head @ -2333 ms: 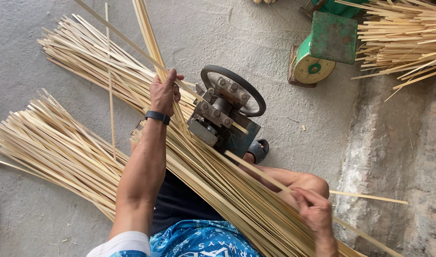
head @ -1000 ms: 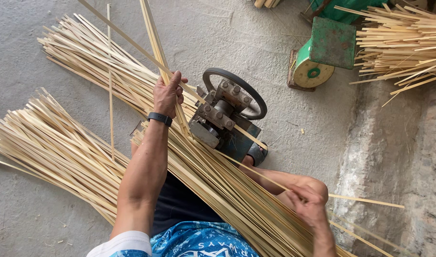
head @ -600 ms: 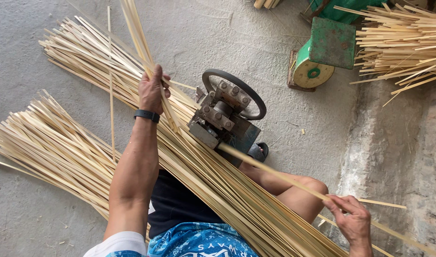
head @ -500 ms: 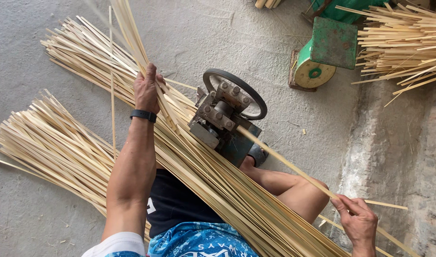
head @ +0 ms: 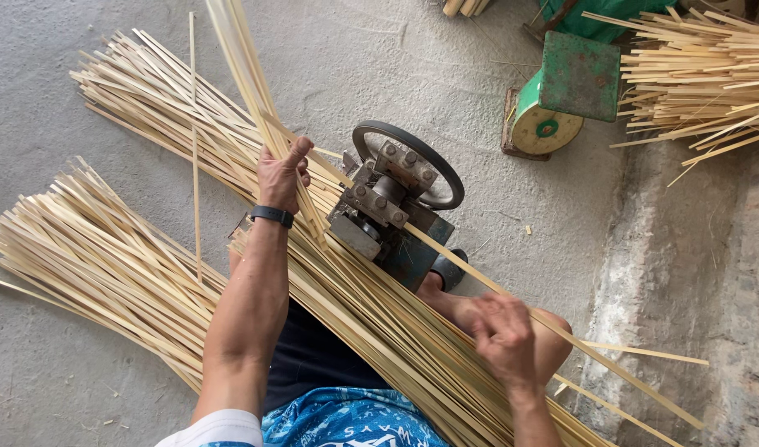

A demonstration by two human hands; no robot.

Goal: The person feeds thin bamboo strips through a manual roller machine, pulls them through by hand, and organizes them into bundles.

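Left hand (head: 282, 175) up front, fingers wrapped round a small bunch of bamboo strips (head: 245, 79) that rises up and away toward the top of the head view; thumb sticks out to the right. Black wristband (head: 272, 216) on that wrist. Right hand (head: 502, 335) low on the right, over my knee, fingers curled and a bit blurred, pinching a single strip (head: 562, 335) that runs out of the machine and slants down to the right edge.

Splitting machine (head: 392, 211) sits between my hands, just right of the left one: grey metal block with bolts, black handwheel (head: 413, 161) on top, blue-grey base. Single strip leaves it on the right side.

Thick bundle of strips (head: 379, 331) lies across my lap, running from under the left hand down to the bottom right. Another pile (head: 90, 257) fans out on the concrete floor (head: 379, 58) to my left, and a third (head: 148, 91) lies beyond it. More strips (head: 694, 79) stacked top right, near a green weighing scale (head: 562, 91). Dark sandal (head: 450, 269) just beside the machine base.
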